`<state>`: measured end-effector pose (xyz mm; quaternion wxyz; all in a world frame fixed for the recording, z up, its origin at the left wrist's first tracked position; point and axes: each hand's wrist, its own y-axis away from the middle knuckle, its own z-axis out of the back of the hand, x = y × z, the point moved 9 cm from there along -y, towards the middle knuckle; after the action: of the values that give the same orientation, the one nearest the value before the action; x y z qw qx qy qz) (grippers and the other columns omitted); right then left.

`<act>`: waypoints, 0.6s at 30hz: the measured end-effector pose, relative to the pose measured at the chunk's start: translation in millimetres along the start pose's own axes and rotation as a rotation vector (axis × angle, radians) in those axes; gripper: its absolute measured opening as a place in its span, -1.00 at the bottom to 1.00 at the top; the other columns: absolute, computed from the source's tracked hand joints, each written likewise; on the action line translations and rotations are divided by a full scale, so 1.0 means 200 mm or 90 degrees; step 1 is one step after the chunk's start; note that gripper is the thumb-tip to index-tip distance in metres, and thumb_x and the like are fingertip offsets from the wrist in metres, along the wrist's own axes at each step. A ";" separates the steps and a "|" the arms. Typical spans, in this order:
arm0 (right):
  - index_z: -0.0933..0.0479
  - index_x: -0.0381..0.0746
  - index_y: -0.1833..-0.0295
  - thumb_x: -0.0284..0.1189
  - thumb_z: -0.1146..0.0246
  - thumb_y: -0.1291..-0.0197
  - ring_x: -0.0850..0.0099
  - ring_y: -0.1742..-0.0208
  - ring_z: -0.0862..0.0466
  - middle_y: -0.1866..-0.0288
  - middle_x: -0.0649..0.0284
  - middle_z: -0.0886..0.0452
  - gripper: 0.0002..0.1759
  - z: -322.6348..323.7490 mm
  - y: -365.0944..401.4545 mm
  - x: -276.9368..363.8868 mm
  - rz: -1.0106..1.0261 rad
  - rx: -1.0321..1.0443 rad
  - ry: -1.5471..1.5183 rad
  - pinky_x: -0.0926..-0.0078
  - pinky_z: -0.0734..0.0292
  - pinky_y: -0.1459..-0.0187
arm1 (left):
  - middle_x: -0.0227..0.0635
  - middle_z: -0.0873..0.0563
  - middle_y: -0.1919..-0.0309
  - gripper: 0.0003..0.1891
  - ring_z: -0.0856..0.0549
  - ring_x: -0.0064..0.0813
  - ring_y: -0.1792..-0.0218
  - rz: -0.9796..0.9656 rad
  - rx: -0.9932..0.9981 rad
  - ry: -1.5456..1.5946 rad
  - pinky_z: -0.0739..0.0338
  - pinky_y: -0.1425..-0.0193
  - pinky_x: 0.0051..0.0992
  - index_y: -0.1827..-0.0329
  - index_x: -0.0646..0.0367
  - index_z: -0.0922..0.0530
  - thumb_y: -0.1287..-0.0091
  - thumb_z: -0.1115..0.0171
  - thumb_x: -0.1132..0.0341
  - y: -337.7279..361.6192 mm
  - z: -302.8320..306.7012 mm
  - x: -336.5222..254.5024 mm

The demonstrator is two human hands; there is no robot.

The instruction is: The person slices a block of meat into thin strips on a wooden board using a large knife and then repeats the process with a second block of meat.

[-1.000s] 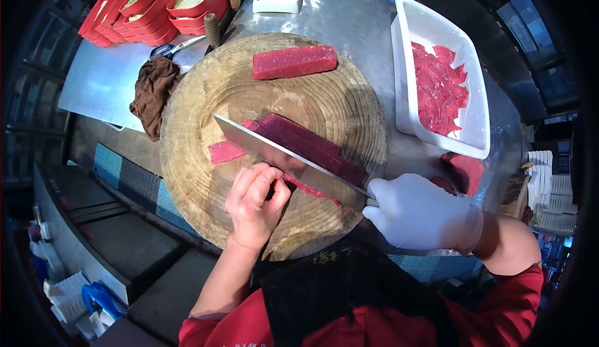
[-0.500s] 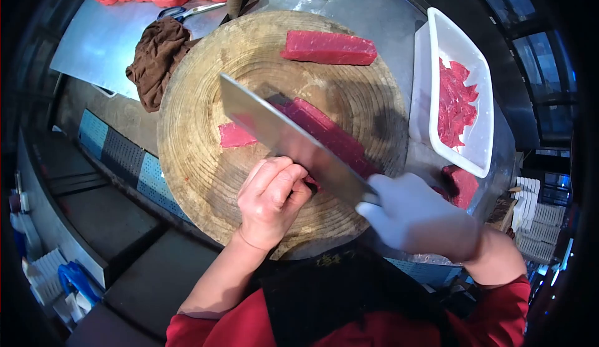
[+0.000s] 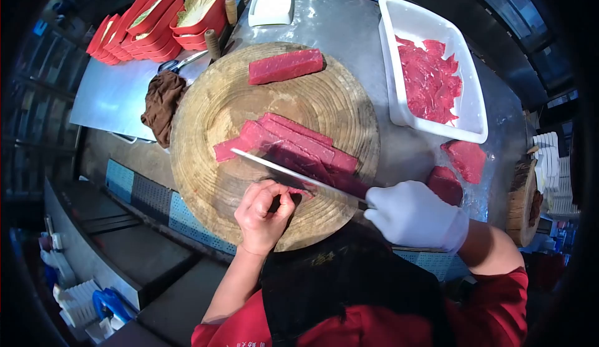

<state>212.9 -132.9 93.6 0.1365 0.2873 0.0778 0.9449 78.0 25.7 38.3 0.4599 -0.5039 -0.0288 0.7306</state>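
My right hand (image 3: 415, 216), in a whitish glove, grips a cleaver (image 3: 299, 177) whose blade points left, edge-on to me, over the round wooden chopping block (image 3: 206, 116). Beyond the blade several overlapping slices of red meat (image 3: 290, 138) fan out across the block. Bare and curled, my left hand (image 3: 262, 213) is on the near side of the blade, fingers pinched at a small piece of meat (image 3: 302, 193) that they partly hide. A thick bar of meat (image 3: 286, 67) lies at the far side of the block.
A white tub (image 3: 390, 91) at the right holds sliced meat (image 3: 430, 82). Two meat chunks (image 3: 465, 160) lie on the metal table (image 3: 349, 19) below it. At the back left are stacked red containers (image 3: 150, 32), scissors (image 3: 187, 61), a brown cloth (image 3: 162, 107) and a white dish (image 3: 271, 7).
The view has shifted, showing more of the table. The cleaver has turned from its broad face to edge-on. More slices now show fanned out beyond the blade; my left hand stays curled.
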 end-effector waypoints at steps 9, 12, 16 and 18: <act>-0.46 -0.27 0.29 -0.40 -0.27 -0.25 0.01 0.52 -0.64 0.61 0.05 -0.52 -0.81 0.07 0.10 0.05 0.021 -0.004 0.019 0.08 -0.50 0.48 | -0.21 -0.73 0.38 -0.80 -0.72 -0.33 0.39 -0.066 -0.001 -0.025 -0.61 0.26 -0.48 0.29 0.25 -0.65 -0.03 -0.45 0.64 0.00 -0.02 -0.06; -0.46 -0.27 0.30 -0.41 -0.28 -0.25 0.03 0.52 -0.63 0.60 0.06 -0.51 -0.82 0.09 0.11 0.06 0.048 0.008 0.043 0.09 -0.49 0.48 | -0.22 -0.73 0.39 -0.80 -0.72 -0.32 0.39 -0.068 -0.008 -0.039 -0.61 0.25 -0.47 0.29 0.25 -0.66 -0.03 -0.45 0.63 -0.01 -0.01 -0.09; -0.45 -0.26 0.32 -0.40 -0.28 -0.25 0.02 0.52 -0.62 0.60 0.06 -0.50 -0.81 0.11 0.11 0.03 0.021 0.047 0.052 0.09 -0.48 0.48 | -0.22 -0.72 0.38 -0.79 -0.71 -0.28 0.38 -0.076 -0.002 -0.055 -0.62 0.25 -0.44 0.30 0.22 -0.67 -0.01 -0.44 0.63 -0.03 -0.02 -0.10; -0.45 -0.26 0.33 -0.39 -0.28 -0.25 0.01 0.52 -0.62 0.60 0.04 -0.50 -0.80 0.12 0.08 0.02 0.004 0.053 0.042 0.08 -0.48 0.47 | -0.23 -0.72 0.38 -0.79 -0.71 -0.27 0.38 -0.070 -0.007 -0.060 -0.62 0.26 -0.43 0.30 0.22 -0.67 0.00 -0.44 0.63 -0.03 -0.03 -0.10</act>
<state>218.5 -145.7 118.8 0.1186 0.2615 0.1205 0.9503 87.1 12.7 52.8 0.4949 -0.4687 -0.0821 0.7271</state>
